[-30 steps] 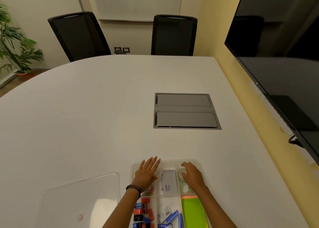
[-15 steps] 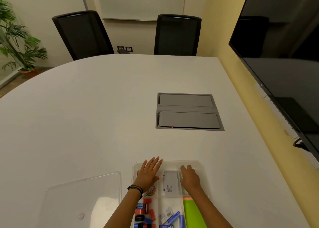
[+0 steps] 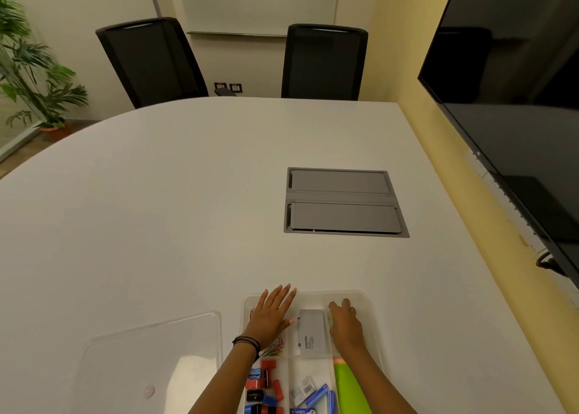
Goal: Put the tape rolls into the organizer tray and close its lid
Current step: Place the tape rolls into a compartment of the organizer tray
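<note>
We note the organizer tray (image 3: 363, 297) at the near edge of the table (image 3: 156, 210), uncovered. Left hand (image 3: 272, 318) lies flat with fingers spread over the tray's far-left compartment, holding nothing; likely steadying the tray. Right hand (image 3: 346, 323) curls down into the far-right compartment, where the tape rolls (image 3: 330, 317) show only as a pale sliver beside the knuckles; we cannot tell whether it grips them or just presses them in. A grey box (image 3: 311, 332) fills the middle compartment between the hands. The clear lid (image 3: 150, 363) lies flat on the table just left of the tray, within reach for closing, we judge.
</note>
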The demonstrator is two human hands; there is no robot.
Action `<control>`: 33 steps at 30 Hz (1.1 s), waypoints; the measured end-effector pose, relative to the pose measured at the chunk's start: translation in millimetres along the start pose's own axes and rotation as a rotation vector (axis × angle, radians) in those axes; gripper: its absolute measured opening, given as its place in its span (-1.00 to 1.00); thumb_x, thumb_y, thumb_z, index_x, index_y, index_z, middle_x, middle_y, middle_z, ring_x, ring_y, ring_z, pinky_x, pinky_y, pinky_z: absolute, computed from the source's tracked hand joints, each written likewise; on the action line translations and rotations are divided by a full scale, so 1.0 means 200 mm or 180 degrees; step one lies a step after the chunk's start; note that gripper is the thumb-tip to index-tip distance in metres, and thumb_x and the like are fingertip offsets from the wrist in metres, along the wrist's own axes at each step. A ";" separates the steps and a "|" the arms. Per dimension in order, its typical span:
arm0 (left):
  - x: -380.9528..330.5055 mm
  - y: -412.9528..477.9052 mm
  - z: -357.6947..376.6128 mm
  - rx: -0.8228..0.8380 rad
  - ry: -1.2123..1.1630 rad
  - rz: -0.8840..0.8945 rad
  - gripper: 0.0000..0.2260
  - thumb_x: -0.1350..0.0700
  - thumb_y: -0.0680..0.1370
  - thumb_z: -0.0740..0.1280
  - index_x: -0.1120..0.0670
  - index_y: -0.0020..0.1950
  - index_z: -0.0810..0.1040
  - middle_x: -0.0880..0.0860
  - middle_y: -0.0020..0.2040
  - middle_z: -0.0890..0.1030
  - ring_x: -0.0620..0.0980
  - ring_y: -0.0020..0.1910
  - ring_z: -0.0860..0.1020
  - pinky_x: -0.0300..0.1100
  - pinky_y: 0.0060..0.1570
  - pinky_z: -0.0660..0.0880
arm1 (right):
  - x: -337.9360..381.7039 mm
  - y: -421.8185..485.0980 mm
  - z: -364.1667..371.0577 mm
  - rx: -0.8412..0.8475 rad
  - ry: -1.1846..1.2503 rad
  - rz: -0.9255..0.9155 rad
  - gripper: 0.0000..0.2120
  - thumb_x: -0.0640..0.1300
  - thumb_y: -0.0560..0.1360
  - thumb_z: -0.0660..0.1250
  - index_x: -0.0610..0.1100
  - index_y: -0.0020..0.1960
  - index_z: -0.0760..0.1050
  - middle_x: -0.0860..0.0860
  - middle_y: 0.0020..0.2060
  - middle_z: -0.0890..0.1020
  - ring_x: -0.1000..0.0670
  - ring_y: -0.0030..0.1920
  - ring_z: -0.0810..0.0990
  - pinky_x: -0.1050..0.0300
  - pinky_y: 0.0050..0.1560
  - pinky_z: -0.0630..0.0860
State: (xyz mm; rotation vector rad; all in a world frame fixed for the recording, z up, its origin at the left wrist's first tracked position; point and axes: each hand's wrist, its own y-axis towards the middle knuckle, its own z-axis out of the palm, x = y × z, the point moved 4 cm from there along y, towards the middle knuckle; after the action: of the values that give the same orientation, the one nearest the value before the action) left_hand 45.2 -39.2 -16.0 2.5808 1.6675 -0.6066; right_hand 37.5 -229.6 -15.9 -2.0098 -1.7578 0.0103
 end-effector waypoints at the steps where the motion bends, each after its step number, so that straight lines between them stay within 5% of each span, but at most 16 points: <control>1: 0.00 0.00 0.00 -0.0034 0.0016 0.0028 -0.33 -0.16 0.49 0.03 0.02 0.51 -0.16 0.06 0.32 0.47 0.02 0.27 0.45 -0.06 0.36 -0.01 | 0.00 0.00 0.00 -0.0013 -0.0007 0.0012 -0.62 -0.38 0.48 0.19 -0.15 0.26 0.32 -0.20 0.29 0.33 -0.16 0.21 0.40 0.06 0.00 0.53; 4: -0.01 0.00 -0.02 -0.0176 0.0068 0.0037 -0.31 -0.17 0.48 0.02 0.05 0.51 -0.18 0.04 0.31 0.49 0.01 0.26 0.47 0.01 0.22 0.37 | -0.02 0.01 -0.01 -0.0086 0.0025 0.0091 -0.63 -0.40 0.47 0.17 -0.17 0.25 0.35 -0.23 0.27 0.36 -0.17 0.20 0.41 0.04 -0.01 0.54; 6: -0.01 0.00 -0.03 -0.0241 0.0108 0.0043 -0.31 -0.17 0.48 0.02 0.06 0.51 -0.18 0.04 0.30 0.49 0.01 0.25 0.47 0.03 0.12 0.44 | -0.03 0.02 -0.01 -0.0094 -0.0001 0.0105 -0.62 -0.41 0.47 0.16 -0.17 0.25 0.35 -0.23 0.27 0.36 -0.17 0.21 0.41 0.04 0.00 0.53; 14: -0.02 -0.01 -0.05 -0.0207 0.0174 0.0035 -0.31 -0.17 0.48 0.02 0.05 0.51 -0.17 0.04 0.30 0.49 0.00 0.28 0.43 -0.01 0.30 0.24 | -0.01 0.02 -0.01 -0.0115 -0.0147 0.0065 -0.64 -0.35 0.50 0.14 -0.12 0.26 0.35 -0.20 0.28 0.36 -0.16 0.22 0.40 0.06 0.00 0.53; 18: -0.02 -0.01 -0.06 -0.0243 0.0193 -0.0025 -0.30 -0.17 0.47 0.01 0.07 0.51 -0.17 0.03 0.29 0.51 -0.01 0.24 0.48 0.01 0.11 0.45 | 0.00 0.02 -0.01 -0.0123 -0.0125 0.0106 -0.67 -0.33 0.50 0.16 -0.13 0.25 0.36 -0.20 0.28 0.37 -0.16 0.20 0.41 0.08 0.00 0.53; 22: -0.02 -0.01 -0.05 -0.0236 0.0196 -0.0020 -0.29 -0.17 0.47 0.01 0.07 0.51 -0.18 0.02 0.29 0.51 -0.02 0.23 0.49 -0.01 0.14 0.43 | 0.00 0.02 -0.02 -0.0109 -0.0146 0.0109 -0.67 -0.35 0.50 0.13 -0.14 0.23 0.37 -0.19 0.25 0.39 -0.15 0.17 0.43 0.07 -0.02 0.53; 25: -0.02 -0.01 -0.04 -0.0242 0.0214 0.0044 -0.30 -0.17 0.48 0.02 0.06 0.51 -0.17 0.04 0.30 0.50 0.00 0.25 0.47 0.00 0.31 0.23 | 0.00 0.01 -0.02 -0.0088 -0.0141 0.0106 -0.64 -0.35 0.49 0.16 -0.13 0.26 0.34 -0.19 0.25 0.39 -0.15 0.18 0.43 0.07 -0.02 0.53; 27: -0.01 -0.01 -0.04 -0.0238 0.0206 0.0022 -0.30 -0.17 0.47 0.02 0.06 0.51 -0.18 0.04 0.29 0.50 0.00 0.25 0.48 -0.02 0.27 0.32 | -0.01 0.00 -0.02 -0.0105 -0.0105 0.0082 -0.61 -0.31 0.48 0.23 -0.11 0.29 0.32 -0.18 0.27 0.38 -0.14 0.19 0.43 0.06 -0.02 0.54; 30: -0.02 -0.01 -0.05 -0.0240 0.0172 0.0007 -0.29 -0.17 0.47 0.02 0.06 0.51 -0.18 0.04 0.29 0.51 0.00 0.24 0.48 0.00 0.13 0.44 | -0.02 -0.03 -0.03 -0.0273 0.0045 0.0013 -0.56 -0.21 0.47 0.32 -0.08 0.32 0.31 -0.15 0.30 0.38 -0.12 0.21 0.44 0.08 -0.01 0.55; 33: -0.01 -0.01 -0.04 -0.0146 0.0085 -0.0029 -0.29 -0.17 0.47 0.02 0.06 0.51 -0.18 0.04 0.29 0.50 0.00 0.24 0.48 -0.02 0.26 0.26 | -0.05 -0.09 -0.08 -0.0718 0.0658 -0.0068 -0.63 -0.24 0.48 0.29 -0.09 0.27 0.38 -0.12 0.26 0.42 -0.09 0.17 0.48 0.05 -0.05 0.58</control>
State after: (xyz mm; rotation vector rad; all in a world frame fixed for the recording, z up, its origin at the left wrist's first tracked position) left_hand 45.5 -39.3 -7.9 2.5624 1.6813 -0.5299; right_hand 24.3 -243.8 1.7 -2.0610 -1.7107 -0.4051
